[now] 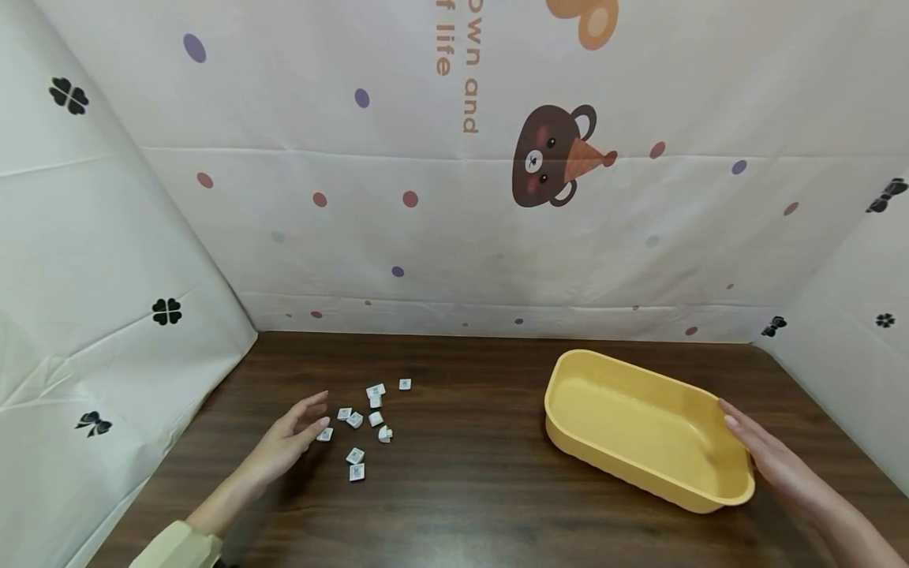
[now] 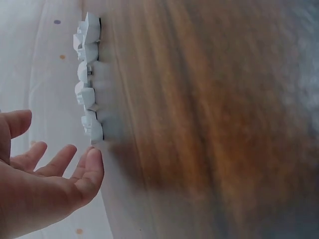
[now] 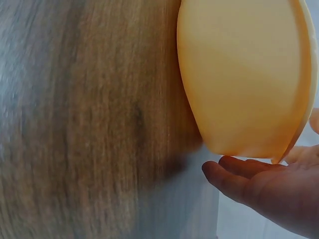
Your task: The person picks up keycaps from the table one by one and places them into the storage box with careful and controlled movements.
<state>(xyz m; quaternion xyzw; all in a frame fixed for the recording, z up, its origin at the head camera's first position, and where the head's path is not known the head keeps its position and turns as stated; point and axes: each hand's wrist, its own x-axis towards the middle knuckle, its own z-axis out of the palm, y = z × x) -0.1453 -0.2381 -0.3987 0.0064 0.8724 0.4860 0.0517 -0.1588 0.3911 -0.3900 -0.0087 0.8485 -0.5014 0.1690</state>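
Several small white square pieces with dark marks on top, like keycaps (image 1: 354, 420), lie scattered on the left half of the table. My left hand (image 1: 287, 442) hovers at their left edge, fingers loosely bent and apart, its thumb tip beside the nearest piece (image 1: 325, 435). In the left wrist view, the row of white pieces (image 2: 89, 97) stands just beyond the fingertips, and nothing is in the palm. A yellow oblong basin (image 1: 649, 465) sits at the right, set at a slant. Along its right end lies my right hand (image 1: 781, 465), with fairly straight fingers against the outer wall.
Dark wood-grain table (image 1: 461, 489) runs under everything. A white printed cloth (image 1: 454, 237) hangs behind it, with more white cloth (image 1: 106, 331) at the left side and a matching side cloth (image 1: 852, 371) at the right.
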